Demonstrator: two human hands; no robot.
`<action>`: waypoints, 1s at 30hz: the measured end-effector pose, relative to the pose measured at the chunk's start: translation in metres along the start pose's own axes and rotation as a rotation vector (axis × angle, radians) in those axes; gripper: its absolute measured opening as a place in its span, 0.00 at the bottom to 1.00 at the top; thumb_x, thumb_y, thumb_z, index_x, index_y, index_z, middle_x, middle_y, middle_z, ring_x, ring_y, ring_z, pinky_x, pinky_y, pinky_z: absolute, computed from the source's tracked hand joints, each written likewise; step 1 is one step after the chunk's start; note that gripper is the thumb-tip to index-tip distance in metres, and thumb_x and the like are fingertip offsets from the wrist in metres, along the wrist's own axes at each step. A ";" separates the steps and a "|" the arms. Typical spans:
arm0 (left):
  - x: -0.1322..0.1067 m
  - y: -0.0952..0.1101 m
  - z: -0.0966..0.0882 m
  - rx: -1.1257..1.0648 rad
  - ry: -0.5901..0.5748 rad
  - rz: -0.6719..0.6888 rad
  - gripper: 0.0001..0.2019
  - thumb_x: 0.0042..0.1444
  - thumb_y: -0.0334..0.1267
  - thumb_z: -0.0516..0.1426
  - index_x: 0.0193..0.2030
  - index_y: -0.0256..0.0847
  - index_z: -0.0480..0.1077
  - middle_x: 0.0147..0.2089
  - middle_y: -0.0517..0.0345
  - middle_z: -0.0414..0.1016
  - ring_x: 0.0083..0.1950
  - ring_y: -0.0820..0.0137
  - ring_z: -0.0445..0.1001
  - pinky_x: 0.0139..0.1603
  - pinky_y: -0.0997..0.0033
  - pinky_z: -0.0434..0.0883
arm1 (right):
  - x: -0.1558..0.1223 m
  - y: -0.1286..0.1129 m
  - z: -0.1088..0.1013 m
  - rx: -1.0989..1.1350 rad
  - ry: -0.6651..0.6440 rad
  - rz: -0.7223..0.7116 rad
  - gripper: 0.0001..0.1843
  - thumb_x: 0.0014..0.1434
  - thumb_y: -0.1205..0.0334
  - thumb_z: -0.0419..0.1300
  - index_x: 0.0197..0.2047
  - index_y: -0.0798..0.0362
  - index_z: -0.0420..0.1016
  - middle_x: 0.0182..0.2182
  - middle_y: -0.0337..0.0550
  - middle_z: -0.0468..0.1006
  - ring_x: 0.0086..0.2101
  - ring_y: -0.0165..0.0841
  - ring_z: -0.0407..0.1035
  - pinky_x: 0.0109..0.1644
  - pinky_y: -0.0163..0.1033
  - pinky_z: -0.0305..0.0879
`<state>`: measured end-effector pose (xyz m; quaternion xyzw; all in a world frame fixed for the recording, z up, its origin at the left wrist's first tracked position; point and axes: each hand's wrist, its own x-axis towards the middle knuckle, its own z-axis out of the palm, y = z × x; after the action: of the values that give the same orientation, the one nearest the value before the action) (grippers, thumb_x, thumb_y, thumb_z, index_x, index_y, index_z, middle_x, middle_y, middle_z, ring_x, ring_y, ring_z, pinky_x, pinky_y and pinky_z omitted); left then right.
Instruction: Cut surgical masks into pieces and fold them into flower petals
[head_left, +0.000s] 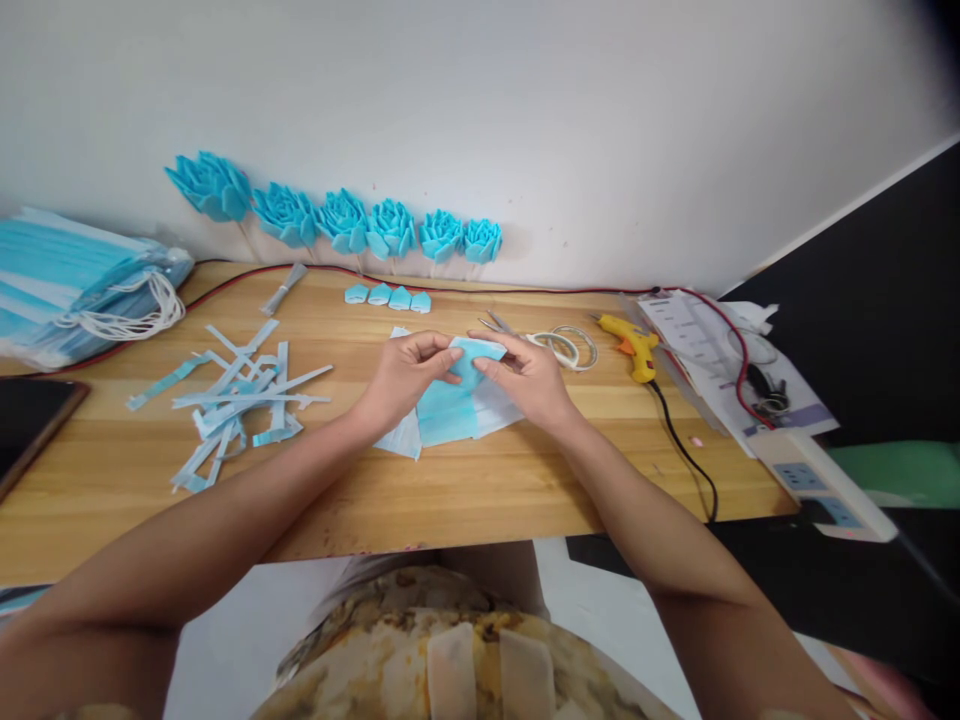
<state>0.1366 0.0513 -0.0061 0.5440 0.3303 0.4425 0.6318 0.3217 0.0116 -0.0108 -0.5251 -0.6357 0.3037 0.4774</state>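
Between my hands is a small folded piece of light blue mask fabric (pixel 477 352). My left hand (pixel 411 372) pinches its left side between thumb and fingers. At its right side, my right hand (pixel 529 375) grips it the same way. Under both hands, flat blue and white fabric pieces (pixel 448 412) lie on the wooden table (pixel 517 490). Just beyond the hands sit several folded blue petals (pixel 388 297) in a short row. Scissors (pixel 496 322) lie behind my right hand, partly hidden, beside a roll of tape (pixel 562 346).
Blue fabric flowers (pixel 343 220) on sticks lean along the wall. Cut strips (pixel 232 400) are heaped at left, near a stack of face masks (pixel 67 275) and a dark tablet-like object (pixel 34 425). On the right are a yellow glue gun (pixel 631 345), papers (pixel 720 350) and a power strip (pixel 821 485).
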 end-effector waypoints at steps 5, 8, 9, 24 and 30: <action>-0.001 0.001 -0.001 -0.004 -0.007 0.000 0.18 0.46 0.51 0.70 0.33 0.37 0.77 0.32 0.59 0.77 0.30 0.72 0.76 0.35 0.69 0.79 | 0.000 0.003 0.000 0.005 -0.006 0.025 0.23 0.57 0.52 0.68 0.55 0.46 0.82 0.53 0.44 0.83 0.51 0.42 0.78 0.56 0.49 0.75; -0.001 0.000 -0.003 -0.007 -0.030 0.005 0.15 0.50 0.48 0.68 0.34 0.37 0.76 0.33 0.60 0.76 0.31 0.72 0.76 0.35 0.68 0.79 | 0.000 0.005 0.000 -0.017 -0.004 0.026 0.24 0.57 0.51 0.68 0.57 0.46 0.81 0.55 0.44 0.82 0.50 0.42 0.78 0.55 0.49 0.75; -0.001 -0.001 -0.003 -0.010 -0.039 0.004 0.15 0.51 0.47 0.68 0.35 0.37 0.76 0.34 0.59 0.76 0.32 0.72 0.76 0.35 0.68 0.79 | 0.000 0.006 0.000 -0.026 0.001 0.023 0.24 0.57 0.51 0.68 0.57 0.45 0.81 0.55 0.45 0.82 0.49 0.42 0.78 0.55 0.50 0.75; -0.002 0.000 -0.001 -0.017 -0.109 -0.020 0.17 0.51 0.50 0.69 0.35 0.36 0.78 0.35 0.56 0.80 0.36 0.70 0.77 0.42 0.67 0.81 | -0.001 -0.003 0.002 -0.068 0.011 -0.026 0.26 0.57 0.56 0.64 0.59 0.48 0.78 0.44 0.44 0.82 0.38 0.35 0.74 0.49 0.48 0.76; -0.001 0.000 -0.003 -0.080 -0.036 -0.022 0.15 0.50 0.48 0.70 0.36 0.38 0.80 0.36 0.56 0.81 0.36 0.70 0.78 0.41 0.68 0.81 | 0.001 0.001 0.000 0.006 0.009 -0.029 0.27 0.57 0.59 0.62 0.61 0.48 0.76 0.39 0.43 0.80 0.38 0.34 0.74 0.49 0.46 0.75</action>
<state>0.1338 0.0514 -0.0070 0.5225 0.3070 0.4385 0.6637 0.3221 0.0134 -0.0116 -0.5160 -0.6402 0.2961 0.4860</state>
